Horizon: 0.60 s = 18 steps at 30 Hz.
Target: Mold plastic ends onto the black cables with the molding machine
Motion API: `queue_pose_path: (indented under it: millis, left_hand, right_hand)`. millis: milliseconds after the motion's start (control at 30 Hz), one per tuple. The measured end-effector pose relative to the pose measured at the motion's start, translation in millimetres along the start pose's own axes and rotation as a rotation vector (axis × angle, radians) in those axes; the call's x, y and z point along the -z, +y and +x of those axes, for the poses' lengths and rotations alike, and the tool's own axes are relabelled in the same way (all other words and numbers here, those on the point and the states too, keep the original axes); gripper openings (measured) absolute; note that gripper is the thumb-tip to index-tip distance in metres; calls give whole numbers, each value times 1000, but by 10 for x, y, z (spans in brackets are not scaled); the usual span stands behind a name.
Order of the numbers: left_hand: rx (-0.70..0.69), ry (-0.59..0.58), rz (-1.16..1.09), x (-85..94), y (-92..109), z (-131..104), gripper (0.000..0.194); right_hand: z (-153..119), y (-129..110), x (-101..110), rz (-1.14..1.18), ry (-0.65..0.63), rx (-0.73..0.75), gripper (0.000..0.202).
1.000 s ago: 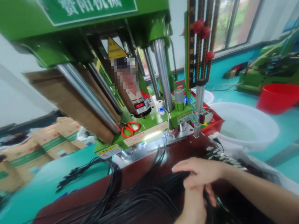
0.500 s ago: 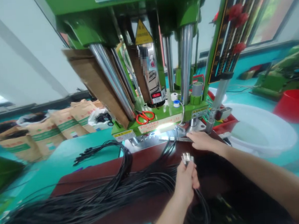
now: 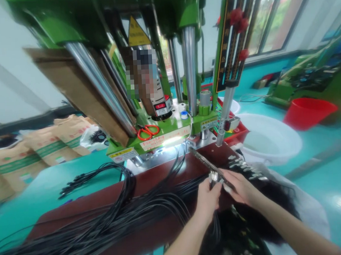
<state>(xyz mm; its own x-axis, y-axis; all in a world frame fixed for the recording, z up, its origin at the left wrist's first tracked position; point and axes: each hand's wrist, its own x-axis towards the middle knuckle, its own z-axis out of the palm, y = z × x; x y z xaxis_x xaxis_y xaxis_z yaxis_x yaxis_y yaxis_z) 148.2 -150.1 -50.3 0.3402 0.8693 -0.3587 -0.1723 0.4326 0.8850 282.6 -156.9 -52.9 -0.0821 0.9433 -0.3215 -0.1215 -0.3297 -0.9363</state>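
In the head view my left hand [image 3: 205, 201] is closed around a bundle of black cables whose silver metal connectors [image 3: 213, 176] stick up above the fist. My right hand [image 3: 242, 186] grips the near end of a long, narrow metal bar [image 3: 204, 160]. The bar slants away toward the lit metal plate [image 3: 138, 161] under the green press [image 3: 173, 135]. It passes right by the connectors; whether they touch I cannot tell. A thick spread of black cables [image 3: 115, 221] covers the brown tabletop [image 3: 63, 220] to the left of my hands.
Red-handled scissors [image 3: 148, 132] and a blue-and-white tape roll [image 3: 184, 114] lie on the press ledge. More silver-ended cables [image 3: 247, 167] lie right of my right hand. Beyond stand a white tub [image 3: 285, 140] and a red bucket [image 3: 308, 112]. Paper sacks [image 3: 42, 147] stand at far left.
My right hand has come back from the press base with the metal bar, close to my left hand. The left hand still holds the cable bundle. The view has swung right.
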Motion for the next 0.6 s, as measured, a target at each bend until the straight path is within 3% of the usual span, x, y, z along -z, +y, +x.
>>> queue_pose_path:
  millis: [333, 533, 600]
  left_hand:
    - [31, 24, -2, -16, -17, 13, 35]
    - [-43, 68, 51, -19, -117, 37, 37]
    - [-116, 76, 90, -11, -136, 37, 37]
  right_hand:
    - [-65, -34, -69, 54, 67, 11, 58]
    - [-88, -6, -68, -189, 89, 232, 52]
    - [-106, -29, -82, -177, 79, 218, 52]
